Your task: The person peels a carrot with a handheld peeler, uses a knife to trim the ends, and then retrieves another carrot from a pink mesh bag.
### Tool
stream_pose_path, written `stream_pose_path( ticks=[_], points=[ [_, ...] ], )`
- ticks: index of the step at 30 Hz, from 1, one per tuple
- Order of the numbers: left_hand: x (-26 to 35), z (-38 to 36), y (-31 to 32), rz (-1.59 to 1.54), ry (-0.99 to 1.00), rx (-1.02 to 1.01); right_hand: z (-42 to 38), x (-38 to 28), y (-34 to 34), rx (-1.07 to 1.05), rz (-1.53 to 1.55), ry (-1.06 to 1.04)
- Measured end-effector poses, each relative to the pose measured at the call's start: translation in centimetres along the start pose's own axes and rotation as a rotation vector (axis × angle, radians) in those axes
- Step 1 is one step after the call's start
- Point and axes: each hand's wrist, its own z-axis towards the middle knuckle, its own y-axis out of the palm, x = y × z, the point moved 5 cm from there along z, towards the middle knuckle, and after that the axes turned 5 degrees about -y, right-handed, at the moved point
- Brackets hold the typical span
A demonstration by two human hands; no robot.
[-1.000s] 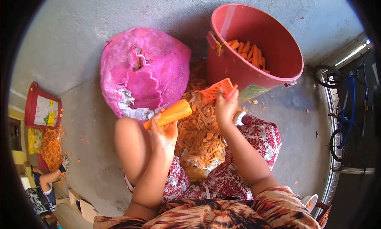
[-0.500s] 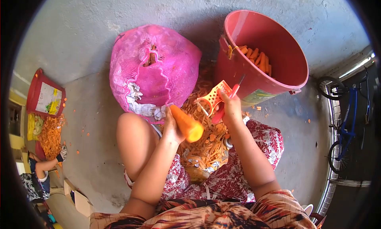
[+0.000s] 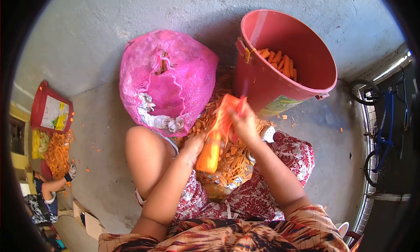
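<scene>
My left hand point(image 3: 195, 148) is closed round a thick peeled carrot point(image 3: 208, 159), its blunt end pointing down toward my lap. My right hand point(image 3: 246, 126) grips an orange peeler point(image 3: 225, 113), smeared by motion, whose lower end overlaps the top of the carrot. A red handle shows beside the peeler in the same hand. Beneath both hands lies a heap of carrot peelings point(image 3: 229, 162) between my knees.
A pink mesh sack point(image 3: 192, 81) stands ahead on the left. Right of it, a red bucket point(image 3: 280, 88) contains peeled carrots point(image 3: 282, 65). Far left are another red bucket point(image 3: 39, 104), more peelings point(image 3: 58, 153) and a person's leg point(image 3: 54, 185). A blue bicycle point(image 3: 385, 125) stands far right.
The peeler has come down and left onto the carrot. The carrot has turned steeper, its blunt end now lower. The red-handled blade beside the peeler has blurred.
</scene>
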Motion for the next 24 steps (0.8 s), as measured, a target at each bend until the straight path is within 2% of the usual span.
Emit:
stream_pose_path(
  ticks=[1, 2, 3, 4, 6, 9, 10, 11, 12, 14, 15, 16, 18, 20, 21, 24],
  points=[
    [-0.7, -0.1, 0.1, 0.023, -0.033, -0.072, 0.7, 0.7, -1.5, 0.012, 0.079, 0.482],
    [-1.4, -0.2, 0.3, 0.045, -0.067, -0.145, 1.5, 2.3, -3.2, 0.154, 0.091, 0.501],
    [-1.8, -0.2, 0.6, 0.036, -0.114, -0.148, 2.2, 4.4, -5.0, 0.275, -0.109, 0.350],
    [-1.8, -0.1, 0.7, 0.026, -0.111, -0.149, 3.1, 4.0, -6.2, 0.350, -0.032, 0.415],
    [-1.5, -0.1, 0.6, -0.001, -0.102, -0.149, 3.7, 2.0, -6.9, 0.336, 0.104, 0.564],
    [-0.9, -0.1, 0.0, -0.041, -0.080, -0.066, 2.7, 2.4, -6.3, 0.204, -0.084, 0.399],
    [-0.7, -0.2, -0.1, -0.042, -0.063, -0.038, 2.6, 1.2, -5.9, 0.167, -0.085, 0.381],
    [-1.0, 0.2, -1.0, 0.007, -0.056, 0.019, 2.7, 0.1, -5.8, 0.101, -0.098, 0.460],
    [-1.1, 0.4, -1.2, 0.205, -0.027, 0.092, 2.7, -0.6, -5.9, 0.035, -0.111, 0.538],
    [-1.2, 0.6, -1.6, 0.601, 0.038, 0.240, 2.7, -0.4, -6.1, -0.078, -0.148, 0.549],
    [-1.2, 0.9, -1.8, 0.916, 0.086, 0.266, 2.6, -0.2, -6.3, -0.136, -0.165, 0.553],
    [-1.3, 0.9, -1.6, 1.547, 0.164, 0.341, 2.6, 0.1, -6.7, -0.150, -0.226, 0.477],
    [-4.0, 1.2, -1.2, 1.839, -0.121, 0.089, 2.4, 0.7, -7.4, -0.170, -0.351, 0.320],
    [-6.4, 0.9, -0.5, 2.032, -0.302, -0.441, 2.4, 1.3, -8.3, -0.223, -0.444, 0.402],
    [-6.3, 0.1, 1.1, 2.035, -0.436, -0.553, 2.1, 2.6, -8.6, -0.263, -0.505, 0.414],
    [-1.6, -0.1, 9.1, 2.062, -0.386, -0.695, 0.2, 6.2, -8.0, -0.374, -0.607, 0.509]
  ],
)
